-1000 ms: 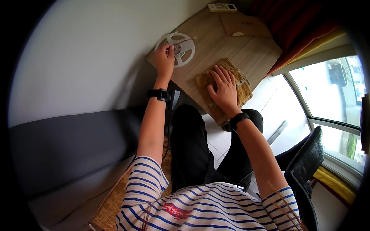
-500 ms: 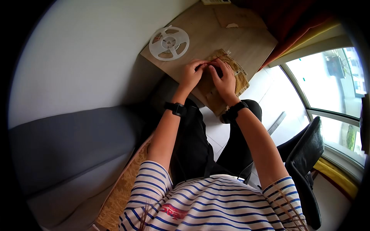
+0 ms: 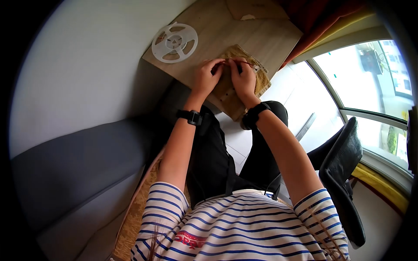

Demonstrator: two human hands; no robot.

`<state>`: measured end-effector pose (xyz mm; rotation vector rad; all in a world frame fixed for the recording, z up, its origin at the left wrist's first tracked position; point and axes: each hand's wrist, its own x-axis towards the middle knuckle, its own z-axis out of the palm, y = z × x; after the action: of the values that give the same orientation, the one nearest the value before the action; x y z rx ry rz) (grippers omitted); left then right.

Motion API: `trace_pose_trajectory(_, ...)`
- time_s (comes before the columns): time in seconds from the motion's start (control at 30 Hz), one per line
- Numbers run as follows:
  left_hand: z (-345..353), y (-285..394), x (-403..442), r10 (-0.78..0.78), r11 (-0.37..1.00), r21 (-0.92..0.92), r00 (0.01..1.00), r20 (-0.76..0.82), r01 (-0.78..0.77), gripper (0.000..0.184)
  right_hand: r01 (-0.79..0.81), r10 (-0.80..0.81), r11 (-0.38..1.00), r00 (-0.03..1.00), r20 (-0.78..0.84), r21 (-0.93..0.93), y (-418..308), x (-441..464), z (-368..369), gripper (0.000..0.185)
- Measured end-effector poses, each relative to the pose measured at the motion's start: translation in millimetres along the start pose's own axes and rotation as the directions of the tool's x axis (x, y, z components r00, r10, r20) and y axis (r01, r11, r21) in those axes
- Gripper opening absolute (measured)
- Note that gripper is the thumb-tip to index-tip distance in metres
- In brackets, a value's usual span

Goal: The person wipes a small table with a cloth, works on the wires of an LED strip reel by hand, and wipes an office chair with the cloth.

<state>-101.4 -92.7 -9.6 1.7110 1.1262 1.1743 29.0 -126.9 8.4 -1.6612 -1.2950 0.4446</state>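
A thin dark-red cord (image 3: 249,64) runs between my two hands over the corner of the table. My left hand (image 3: 206,78) pinches it with thumb and fingertips closed together. Close beside it, my right hand (image 3: 244,81) also has its fingers closed on the cord, and a short length sticks out past the knuckles. Near that end sits a small pale piece (image 3: 256,68), too small to name. Under both hands lies a brown-yellow cloth (image 3: 262,81) with a few small dark specks on it. Some of the cord is hidden by my fingers.
A white plastic reel (image 3: 175,42) lies on the wooden table (image 3: 209,26), left of my hands. A piece of brown cardboard (image 3: 257,9) is at the far side. A grey sofa (image 3: 82,161) stands left, a black chair (image 3: 344,174) right.
The whole view has shifted slightly. My hands have drawn a little apart, and my right hand has turned more upright, so the cord between the fingertips shows more.
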Motion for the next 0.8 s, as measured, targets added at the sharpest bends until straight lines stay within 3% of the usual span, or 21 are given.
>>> trace_pose_trajectory(0.13,1.4,-0.8,0.5,0.051,0.994,0.098,0.998,-0.032,-0.048,0.015,-0.019,0.019,1.0,1.0,0.015,0.005,0.4,-0.3,-0.1,0.018)
trace_pose_trajectory(0.67,5.5,-2.5,2.3,-0.001,0.99,0.142,1.0,-0.02,0.004,0.01,0.011,-0.009,0.998,0.999,0.044,-0.061,-5.1,0.0,-1.1,0.017)
trace_pose_trajectory(0.8,4.1,0.6,5.3,0.156,0.959,0.245,0.988,-0.023,-0.146,0.009,0.097,-0.093,0.991,0.995,0.043,-0.093,-4.4,0.6,-0.1,0.015)
